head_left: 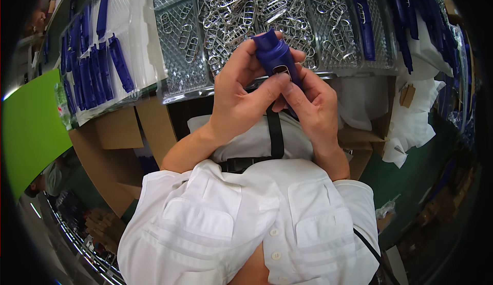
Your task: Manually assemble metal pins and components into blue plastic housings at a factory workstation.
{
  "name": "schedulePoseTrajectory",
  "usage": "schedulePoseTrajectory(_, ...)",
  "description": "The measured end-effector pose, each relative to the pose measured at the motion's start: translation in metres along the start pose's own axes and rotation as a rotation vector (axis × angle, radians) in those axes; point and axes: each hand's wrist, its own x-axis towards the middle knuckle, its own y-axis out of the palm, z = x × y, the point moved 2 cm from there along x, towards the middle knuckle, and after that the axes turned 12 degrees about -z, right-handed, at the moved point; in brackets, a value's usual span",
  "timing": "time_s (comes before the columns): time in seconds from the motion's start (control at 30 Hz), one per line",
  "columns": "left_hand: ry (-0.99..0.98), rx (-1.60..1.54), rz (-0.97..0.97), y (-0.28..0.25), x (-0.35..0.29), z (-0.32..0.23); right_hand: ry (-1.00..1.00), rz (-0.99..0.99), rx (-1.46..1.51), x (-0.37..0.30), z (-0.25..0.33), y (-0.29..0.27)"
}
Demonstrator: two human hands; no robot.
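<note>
A dark blue plastic tube-shaped part [273, 54] is held up between both my hands, tilted, over the near edge of a clear plastic tray [177, 96]. My left hand [237, 92] is closed round its left side, with the thumb pressed near a slot in the part. From the right, my right hand [314, 100] grips the lower end, its thumb beside the left one. A bit of shiny metal [281, 70] shows in the slot; my thumbs partly cover it. Wire-like metal clips [226, 28] lie heaped in the tray beyond my hands.
On the left, several long blue plastic parts [95, 72] rest on white sheeting. Another blue part [364, 28] lies in the tray's right compartment, with more blue parts [403, 7] farther right. Cardboard boxes [102, 156] stand below the tray. White foam sheet [411, 131] hangs at right.
</note>
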Motion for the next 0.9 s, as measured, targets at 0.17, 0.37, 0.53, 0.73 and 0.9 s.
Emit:
schedulePoseTrajectory(0.17,-0.079,-0.096,0.028,-0.003,0.003,-0.001,0.080,0.015,0.063,-0.002,-0.001,0.001)
schedulePoseTrajectory(0.37,-0.115,-0.039,-0.102,0.007,-0.002,-0.006,0.077,-0.012,0.020,0.001,-0.009,0.001)
schedulePoseTrajectory(0.53,0.021,0.041,-0.135,0.007,-0.004,0.011,-0.025,-0.131,-0.262,0.007,-0.013,0.005)
schedulePoseTrajectory(0.73,-0.075,-0.050,-0.108,0.006,0.003,0.005,0.125,-0.040,0.026,0.010,-0.013,-0.002)
schedulePoseTrajectory(0.9,-0.188,-0.245,-0.102,0.010,0.009,-0.012,0.259,0.124,0.391,0.005,0.013,-0.011)
